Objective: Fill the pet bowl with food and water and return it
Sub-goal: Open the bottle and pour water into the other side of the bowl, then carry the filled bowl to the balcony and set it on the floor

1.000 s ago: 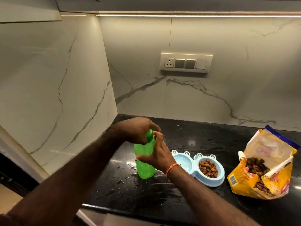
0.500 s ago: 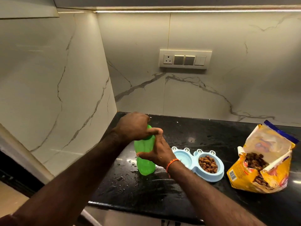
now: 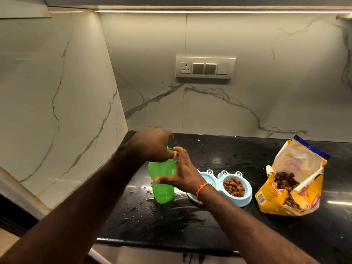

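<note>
The black counter [image 3: 190, 225] is seen wet, with droplets scattered near its front left part. Standing upright on it is a green bottle [image 3: 163, 185]. Its body is held by the right hand [image 3: 182, 176], whose thumb crosses the front of the bottle while the fingers reach up along its far side; an orange thread is worn on that wrist. The bottle's top is covered and gripped by the left hand [image 3: 152, 145], fingers curled down over it, so the cap itself is hidden.

Just to the right of the bottle, partly covered by the right wrist, a light blue double pet bowl [image 3: 245, 197] rests on the counter. Brown kibble [image 3: 233, 187] is seen in its right compartment; whether the left compartment holds water cannot be told.

Further right, apart from the bowl, an opened yellow food bag [image 3: 276, 199] lies with kibble showing at its mouth.

Behind, a switch plate [image 3: 205, 68] is mounted on the marble wall [image 3: 266, 92].
</note>
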